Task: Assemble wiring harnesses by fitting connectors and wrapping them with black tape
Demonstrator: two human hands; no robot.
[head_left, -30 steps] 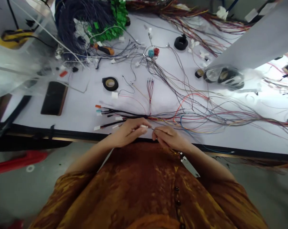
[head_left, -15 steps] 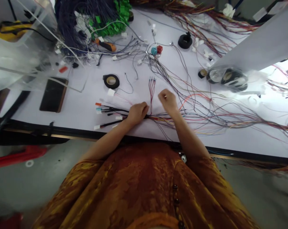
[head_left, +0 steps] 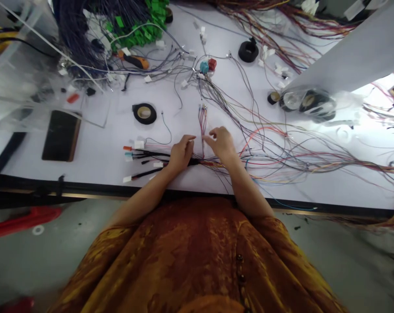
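A wire harness (head_left: 213, 164) runs along the table near its front edge, with black-wrapped branches (head_left: 154, 154) ending in white, orange and blue connectors at the left. My left hand (head_left: 181, 153) rests over the black-wrapped part, its thumb and index finger apart at the tips; its lower fingers are hard to make out. Just right of a thin upright bundle of red wires (head_left: 202, 124), my right hand (head_left: 222, 142) is above the harness with thumb and fingers spread, nothing visible between them.
A black tape roll (head_left: 145, 113) and a phone (head_left: 61, 135) lie to the left. An orange-handled tool (head_left: 135, 60), small red and blue pieces (head_left: 212, 64) and another tape roll (head_left: 248, 51) are farther back. Loose wires (head_left: 340, 164) spread right.
My right hand has moved slightly down and left toward the red wires, its fingers now opened from a closed shape. My left hand's thumb and index finger have separated. The view has shifted slightly.
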